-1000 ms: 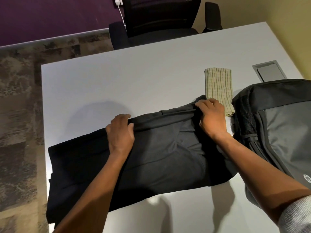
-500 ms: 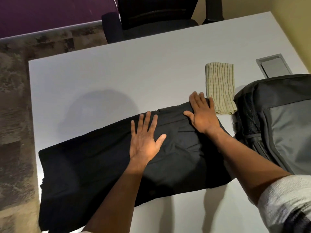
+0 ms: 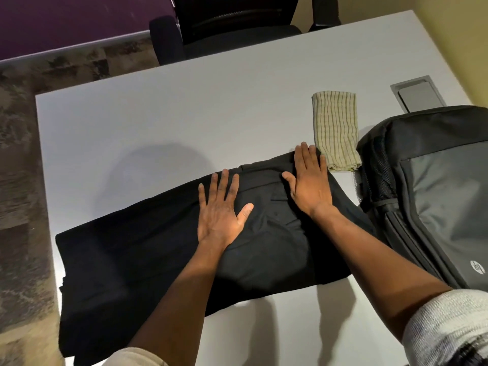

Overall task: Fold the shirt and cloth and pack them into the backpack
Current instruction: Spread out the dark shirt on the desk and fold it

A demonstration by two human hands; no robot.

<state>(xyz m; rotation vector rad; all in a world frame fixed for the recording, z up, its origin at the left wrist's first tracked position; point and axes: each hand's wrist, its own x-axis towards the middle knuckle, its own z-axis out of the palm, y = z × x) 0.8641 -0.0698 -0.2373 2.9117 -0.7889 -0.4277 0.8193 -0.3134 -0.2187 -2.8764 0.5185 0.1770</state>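
Black fabric fills the near half of the head view: the shirt [image 3: 163,249] lies folded into a long band across the white table [image 3: 184,122], running from the near left corner, where it overhangs the table's left edge, up toward the right. The left hand [image 3: 220,210] lies flat on the middle of the shirt with its fingers straight and spread, palm down, grasping nothing. The right hand [image 3: 309,180] presses flat on the shirt's far right end, fingers straight and close together, thumb out to the side, also grasping nothing; its fingertips reach the shirt's far edge. Just beside those fingertips, to the right, lies the striped cloth [image 3: 336,129], pale yellow-green and already folded into a narrow rectangle, its near end close to the shirt's corner. The grey and black backpack [image 3: 435,191] lies on the table's right side, right of both the cloth and the shirt, its mesh side pocket turned toward them. A grey cable hatch [image 3: 417,93] is set into the table beyond the backpack. A black office chair [image 3: 237,25] stands at the table's far edge, on patterned carpet [image 3: 18,180].
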